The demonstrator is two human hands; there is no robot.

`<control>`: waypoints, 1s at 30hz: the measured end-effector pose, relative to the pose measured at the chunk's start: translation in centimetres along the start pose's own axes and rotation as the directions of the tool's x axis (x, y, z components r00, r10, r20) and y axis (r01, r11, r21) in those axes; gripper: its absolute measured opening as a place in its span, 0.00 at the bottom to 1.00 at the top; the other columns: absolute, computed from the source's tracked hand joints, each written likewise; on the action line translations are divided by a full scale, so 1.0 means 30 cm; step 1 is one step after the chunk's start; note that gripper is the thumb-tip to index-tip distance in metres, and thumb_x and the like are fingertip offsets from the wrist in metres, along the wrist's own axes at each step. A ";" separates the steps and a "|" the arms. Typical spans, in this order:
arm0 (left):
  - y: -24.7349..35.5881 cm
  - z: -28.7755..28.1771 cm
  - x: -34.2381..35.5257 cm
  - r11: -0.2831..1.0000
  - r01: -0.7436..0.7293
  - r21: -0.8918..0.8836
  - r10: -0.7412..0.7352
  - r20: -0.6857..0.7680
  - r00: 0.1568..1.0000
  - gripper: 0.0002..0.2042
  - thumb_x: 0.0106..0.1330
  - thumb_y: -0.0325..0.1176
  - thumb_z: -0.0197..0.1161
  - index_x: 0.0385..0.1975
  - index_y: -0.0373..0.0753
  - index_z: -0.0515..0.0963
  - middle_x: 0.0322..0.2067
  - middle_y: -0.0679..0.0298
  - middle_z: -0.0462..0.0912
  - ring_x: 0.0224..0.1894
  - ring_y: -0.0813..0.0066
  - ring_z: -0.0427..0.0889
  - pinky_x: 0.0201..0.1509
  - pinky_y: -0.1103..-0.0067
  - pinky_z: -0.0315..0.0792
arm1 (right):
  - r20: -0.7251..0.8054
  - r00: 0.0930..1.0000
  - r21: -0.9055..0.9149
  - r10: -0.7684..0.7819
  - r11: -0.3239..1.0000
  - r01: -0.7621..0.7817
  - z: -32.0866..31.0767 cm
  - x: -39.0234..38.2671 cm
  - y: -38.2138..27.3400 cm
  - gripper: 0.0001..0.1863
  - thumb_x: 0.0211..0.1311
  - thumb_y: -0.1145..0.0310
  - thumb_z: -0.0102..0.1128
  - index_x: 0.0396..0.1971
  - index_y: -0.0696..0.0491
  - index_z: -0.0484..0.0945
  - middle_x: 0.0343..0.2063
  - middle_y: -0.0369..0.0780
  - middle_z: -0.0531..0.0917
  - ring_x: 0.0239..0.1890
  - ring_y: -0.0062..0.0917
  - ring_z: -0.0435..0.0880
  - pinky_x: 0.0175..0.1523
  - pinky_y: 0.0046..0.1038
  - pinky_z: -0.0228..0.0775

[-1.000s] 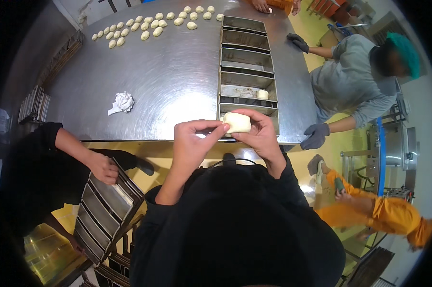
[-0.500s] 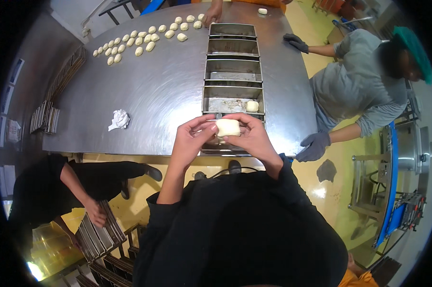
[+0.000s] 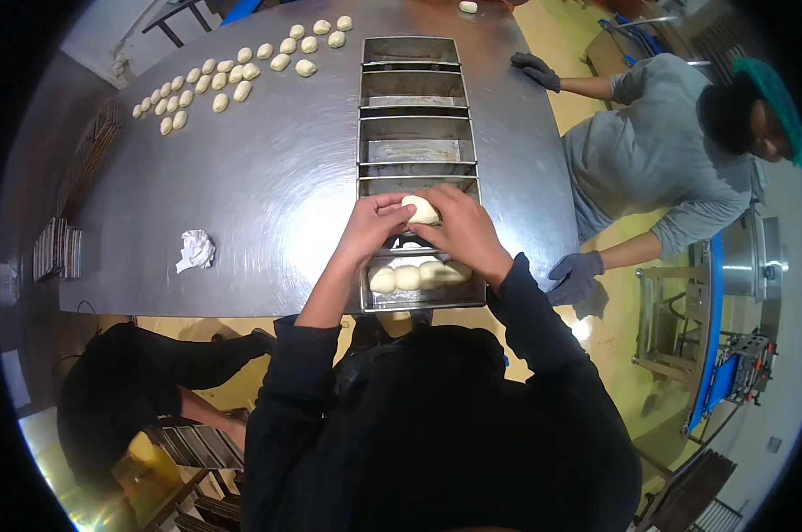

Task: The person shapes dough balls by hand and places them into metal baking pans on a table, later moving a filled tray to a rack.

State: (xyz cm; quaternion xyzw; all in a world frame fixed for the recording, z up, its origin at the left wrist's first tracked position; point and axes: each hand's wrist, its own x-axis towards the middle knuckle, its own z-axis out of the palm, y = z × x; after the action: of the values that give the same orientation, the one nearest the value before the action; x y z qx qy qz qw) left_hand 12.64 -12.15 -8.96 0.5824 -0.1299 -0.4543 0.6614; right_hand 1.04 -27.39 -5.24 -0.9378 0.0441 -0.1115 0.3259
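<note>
A pale dough piece (image 3: 420,209) is pinched between my left hand (image 3: 371,227) and my right hand (image 3: 460,230), held low over the near metal loaf pan (image 3: 423,300). Several dough balls (image 3: 407,277) lie in a row along that pan's near side. The pan is the closest one in a strip of several joined pans (image 3: 414,113) running away from me across the steel table (image 3: 268,177); the farther pans look bare.
Several dough pieces (image 3: 232,75) lie in rows at the table's far left. A crumpled white paper (image 3: 195,249) sits near the front left edge. A person in grey with gloves (image 3: 649,168) leans on the right side. Another person (image 3: 117,408) crouches lower left by stacked pans (image 3: 192,443).
My hands carried the dough piece forward from near my chest, over the table edge, and down onto the near pan. The crouching person at lower left has shifted.
</note>
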 end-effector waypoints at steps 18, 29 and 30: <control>0.043 -0.040 0.073 0.364 -0.595 0.717 0.483 0.401 0.778 0.33 0.47 0.32 0.73 0.57 0.32 0.71 0.42 0.50 0.82 0.42 0.50 0.82 0.47 0.69 0.77 | 0.051 0.992 -0.104 -0.119 0.987 0.124 0.088 0.083 0.114 0.20 0.47 0.69 0.68 0.43 0.55 0.76 0.35 0.44 0.78 0.39 0.43 0.80 0.42 0.39 0.74; 0.019 -0.070 0.171 0.148 -0.411 0.900 0.287 0.358 0.888 0.17 0.48 0.32 0.71 0.39 0.37 0.80 0.32 0.51 0.83 0.37 0.52 0.83 0.41 0.65 0.77 | 0.175 0.980 -0.176 -0.096 0.976 0.127 0.121 0.134 0.157 0.18 0.47 0.65 0.69 0.37 0.56 0.77 0.31 0.44 0.80 0.38 0.43 0.80 0.42 0.41 0.73; 0.008 -0.066 0.181 0.098 -0.387 0.917 0.276 0.349 0.896 0.14 0.49 0.32 0.70 0.36 0.38 0.81 0.31 0.51 0.83 0.37 0.52 0.83 0.41 0.65 0.78 | 0.210 0.973 -0.209 -0.093 0.968 0.138 0.116 0.143 0.153 0.17 0.47 0.64 0.70 0.36 0.56 0.77 0.30 0.44 0.80 0.37 0.43 0.80 0.41 0.41 0.73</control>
State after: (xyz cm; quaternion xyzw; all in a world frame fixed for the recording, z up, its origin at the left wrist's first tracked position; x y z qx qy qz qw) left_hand 17.16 -14.96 -11.25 0.8003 -0.5435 -0.1312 0.2166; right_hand 5.99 -29.56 -9.97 -0.9758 -0.0316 -0.0305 0.2144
